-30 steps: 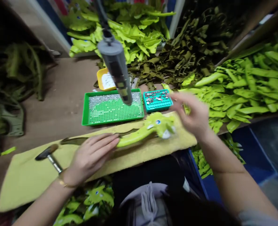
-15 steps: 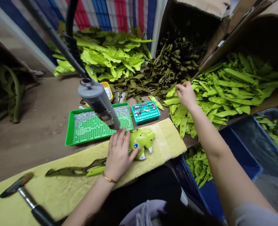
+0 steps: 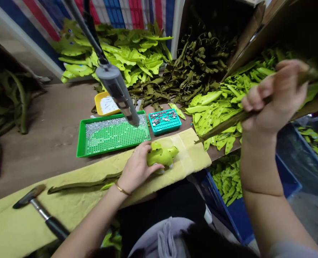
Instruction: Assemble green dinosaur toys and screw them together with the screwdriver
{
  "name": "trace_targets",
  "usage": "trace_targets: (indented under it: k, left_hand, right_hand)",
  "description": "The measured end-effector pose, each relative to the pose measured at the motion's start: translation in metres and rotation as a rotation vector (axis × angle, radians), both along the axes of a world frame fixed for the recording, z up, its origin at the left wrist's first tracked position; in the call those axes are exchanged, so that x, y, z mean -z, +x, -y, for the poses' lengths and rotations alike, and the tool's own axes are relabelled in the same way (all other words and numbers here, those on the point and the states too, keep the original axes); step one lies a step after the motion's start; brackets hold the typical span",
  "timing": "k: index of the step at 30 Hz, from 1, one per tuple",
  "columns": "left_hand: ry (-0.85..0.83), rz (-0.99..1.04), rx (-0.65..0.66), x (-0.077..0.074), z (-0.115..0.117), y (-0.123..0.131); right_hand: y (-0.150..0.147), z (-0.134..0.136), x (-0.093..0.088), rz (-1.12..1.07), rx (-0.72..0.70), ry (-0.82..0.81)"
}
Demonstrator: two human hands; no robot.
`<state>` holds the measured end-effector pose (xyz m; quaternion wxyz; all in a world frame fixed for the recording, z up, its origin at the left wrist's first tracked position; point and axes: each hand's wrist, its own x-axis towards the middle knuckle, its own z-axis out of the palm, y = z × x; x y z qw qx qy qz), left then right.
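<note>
My left hand (image 3: 136,165) is wrapped round a lime-green plastic toy animal head (image 3: 160,156) on the yellow cloth pad (image 3: 83,179). A long dark olive plastic strip (image 3: 75,186) stretches left from under this hand, and a bit of lime green shows beside it. My raised right hand (image 3: 278,95) is closed round another long olive plastic piece (image 3: 223,125). One end of that piece slants down to the pad's right corner; the other, blurred, points to the upper right. Below it lies a heap of lime-green parts (image 3: 215,104).
A grey power screwdriver (image 3: 118,93) hangs above a green tray (image 3: 113,138) of small metal pieces. Near it stand a teal tray (image 3: 164,122) and a yellow tub (image 3: 97,102). A hammer (image 3: 42,209) lies on the pad. Blue bins (image 3: 285,182) stand below the table's right side.
My right hand has risen from the lime-green heap towards the right and now grips an olive piece. My left hand has rolled the toy head, so its eye no longer shows. The screwdriver hangs higher.
</note>
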<state>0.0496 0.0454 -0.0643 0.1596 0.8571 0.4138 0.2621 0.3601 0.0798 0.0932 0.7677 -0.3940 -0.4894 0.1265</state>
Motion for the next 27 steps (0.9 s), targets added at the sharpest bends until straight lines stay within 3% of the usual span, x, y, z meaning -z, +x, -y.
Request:
trace_targets:
  k: [5, 8, 10, 12, 13, 17, 19, 22, 27]
  left_hand:
    - [0.028, -0.195, 0.044, -0.031, 0.006, -0.003]
    - [-0.002, -0.27, 0.017, -0.045, 0.011, 0.001]
    - [-0.024, -0.293, 0.016, -0.051, 0.011, 0.007]
    - [-0.055, -0.335, 0.042, -0.054, 0.009, 0.014]
    - [-0.074, -0.363, 0.063, -0.055, 0.007, 0.017]
    - [-0.12, -0.421, 0.106, -0.054, 0.0, 0.025]
    - [-0.126, -0.423, 0.109, -0.054, -0.002, 0.025]
    - [-0.138, -0.397, 0.104, -0.054, -0.002, 0.023]
    - [-0.134, -0.354, 0.098, -0.051, -0.002, 0.02]
  right_hand:
    - [-0.017, 0.032, 0.093, 0.096, -0.037, -0.086]
    - [-0.014, 0.044, 0.141, 0.159, -0.007, -0.408]
    - [-0.015, 0.051, 0.16, 0.223, 0.033, -0.67]
    - [-0.02, 0.057, 0.165, 0.254, -0.014, -0.783]
    - [-0.022, 0.059, 0.164, 0.247, -0.108, -0.784]
    - [-0.034, 0.059, 0.151, 0.064, -0.717, -0.747]
    - [-0.041, 0.055, 0.149, -0.034, -0.914, -0.77]
    - [-0.05, 0.049, 0.152, -0.12, -1.028, -0.772]
    - [-0.058, 0.041, 0.156, -0.26, -1.063, -0.83]
